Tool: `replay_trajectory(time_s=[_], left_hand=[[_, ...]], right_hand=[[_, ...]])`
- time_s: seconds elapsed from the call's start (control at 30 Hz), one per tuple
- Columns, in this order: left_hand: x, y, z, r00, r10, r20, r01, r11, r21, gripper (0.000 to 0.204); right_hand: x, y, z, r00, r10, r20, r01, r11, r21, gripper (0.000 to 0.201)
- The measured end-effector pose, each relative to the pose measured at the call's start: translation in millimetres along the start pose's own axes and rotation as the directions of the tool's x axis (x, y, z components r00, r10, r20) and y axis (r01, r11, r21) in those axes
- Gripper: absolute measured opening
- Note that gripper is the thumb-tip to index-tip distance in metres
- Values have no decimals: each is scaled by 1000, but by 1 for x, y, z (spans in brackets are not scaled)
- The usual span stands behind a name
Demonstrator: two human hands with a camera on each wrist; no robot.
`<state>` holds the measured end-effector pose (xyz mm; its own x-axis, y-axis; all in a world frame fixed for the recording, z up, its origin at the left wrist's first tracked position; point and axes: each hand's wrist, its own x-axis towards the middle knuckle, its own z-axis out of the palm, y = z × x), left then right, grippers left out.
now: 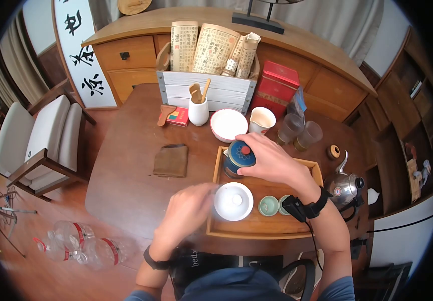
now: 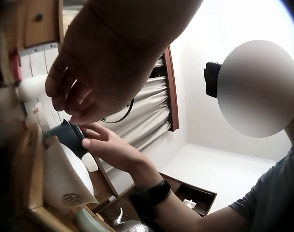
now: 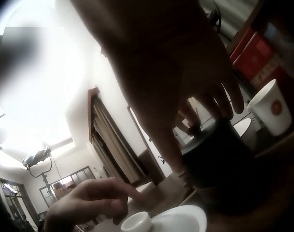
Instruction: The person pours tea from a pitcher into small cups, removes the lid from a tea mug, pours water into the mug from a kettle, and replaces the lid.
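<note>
Where the head view looks down, your right hand (image 1: 274, 163) grips the blue pot (image 1: 239, 154) at the far left corner of the wooden tray (image 1: 246, 235); whether its base rests there, you cannot tell. Just beside the fingers of your left hand (image 1: 186, 208), the white bowl (image 1: 231, 211) is already covered, with green cups (image 1: 268, 206) beyond it. Seen from the left wrist, those fingers look loosely bent, slightly apart, holding nothing. Seen from the right wrist, your other fingers spread over the pot's lid, thumb against its side: lidded, but not released.
</note>
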<state>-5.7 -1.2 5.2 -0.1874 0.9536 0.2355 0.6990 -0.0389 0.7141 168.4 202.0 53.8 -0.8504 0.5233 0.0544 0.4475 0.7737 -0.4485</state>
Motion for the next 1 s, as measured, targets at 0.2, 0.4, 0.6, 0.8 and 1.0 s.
replay_trajectory(time_s=[0.2,0.4,0.6,0.8,1.0], left_hand=[[-1,0,-2,1000,25,2,-25,1000,5,24],[-2,-1,-4,1000,30,-2,-30,999,16,26],[-3,-2,-4,999,41,2,-41,999,24,28],[-3,-4,-6,999,40,11,-40,998,56,28],[-3,-1,-9,999,43,5,-44,997,58,29]], right_hand=[[10,-1,0,998,13,67,-12,1000,-20,73],[15,-1,0,996,20,85,-18,1000,-26,73],[13,-6,-12,998,-16,62,17,1000,-19,75],[12,-20,-45,999,-31,-19,32,999,33,78],[14,-22,-51,999,-40,-10,41,997,58,79]])
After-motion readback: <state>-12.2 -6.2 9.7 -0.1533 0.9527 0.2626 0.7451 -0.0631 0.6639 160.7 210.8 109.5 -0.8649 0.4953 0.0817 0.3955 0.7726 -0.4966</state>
